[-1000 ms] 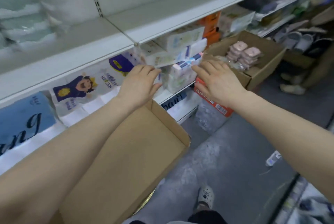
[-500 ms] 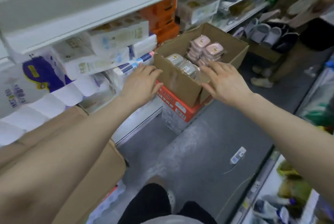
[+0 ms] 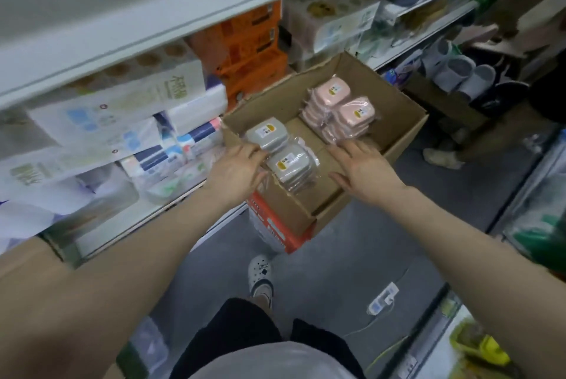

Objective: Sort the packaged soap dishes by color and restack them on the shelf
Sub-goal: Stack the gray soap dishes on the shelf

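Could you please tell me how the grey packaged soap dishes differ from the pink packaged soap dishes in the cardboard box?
The grey packaged soap dishes sit at the near-left end of the brown cardboard box; the pink packaged soap dishes sit at the far-right end. The grey stacks look lower than the pink stacks. The left hand reaches the grey ones, while the right hand hovers open just short of the pink ones. Both are clear-wrapped, in two stacks, with a yellow-marked label on top.

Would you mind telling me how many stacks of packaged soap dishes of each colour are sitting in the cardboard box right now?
Grey stacks: 2, one at and one at, at the near-left end of the cardboard box.
Pink stacks: 2, one at and one at, at the far end.
Total: 4 stacks. How many dishes each stack holds cannot be counted.
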Available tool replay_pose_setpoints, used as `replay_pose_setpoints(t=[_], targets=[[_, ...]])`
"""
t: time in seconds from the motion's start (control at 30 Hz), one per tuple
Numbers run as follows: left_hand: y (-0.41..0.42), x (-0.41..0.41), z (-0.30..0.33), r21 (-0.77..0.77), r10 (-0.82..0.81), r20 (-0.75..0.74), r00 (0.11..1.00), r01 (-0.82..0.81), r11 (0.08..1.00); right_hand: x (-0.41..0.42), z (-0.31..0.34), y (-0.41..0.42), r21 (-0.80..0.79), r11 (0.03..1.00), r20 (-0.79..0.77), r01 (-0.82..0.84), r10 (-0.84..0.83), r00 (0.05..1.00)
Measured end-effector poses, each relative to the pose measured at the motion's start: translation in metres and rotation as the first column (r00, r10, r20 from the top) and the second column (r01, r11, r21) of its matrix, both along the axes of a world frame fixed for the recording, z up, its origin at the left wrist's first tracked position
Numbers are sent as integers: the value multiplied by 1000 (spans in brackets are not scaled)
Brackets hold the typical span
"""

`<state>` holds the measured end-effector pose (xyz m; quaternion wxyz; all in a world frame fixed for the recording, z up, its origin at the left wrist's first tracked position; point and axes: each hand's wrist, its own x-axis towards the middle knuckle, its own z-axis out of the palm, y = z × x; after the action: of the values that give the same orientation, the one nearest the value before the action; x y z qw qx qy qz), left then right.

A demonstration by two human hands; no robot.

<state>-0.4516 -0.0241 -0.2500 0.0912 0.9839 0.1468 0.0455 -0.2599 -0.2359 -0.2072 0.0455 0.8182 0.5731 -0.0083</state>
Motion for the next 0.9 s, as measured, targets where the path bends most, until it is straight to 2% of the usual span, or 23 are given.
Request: replay_pose_setpoints(t=[0.17,0.27,0.53,0.77,0.9], targets=[[16,30,-24,-93,34,-79,996,-42,995,40,-30,45,-54,994,-126,-91,84,989],[18,35,-38,-109,62,-66,996,-69,992,53,-53,72,-125,973,-183,-194,170,968],[3,43,-41,-102,235,-29,971,-237,966,76,-111,124,-260,833,-276,-488,420,865],[-7,83,-36,102,507,-126,853,-497,862,127,-116,112,-115,778,-311,-618,562,766],[2,123,-28,182,562,-259,786,-532,827,185,-99,102,-24,828,-235,-560,540,808]])
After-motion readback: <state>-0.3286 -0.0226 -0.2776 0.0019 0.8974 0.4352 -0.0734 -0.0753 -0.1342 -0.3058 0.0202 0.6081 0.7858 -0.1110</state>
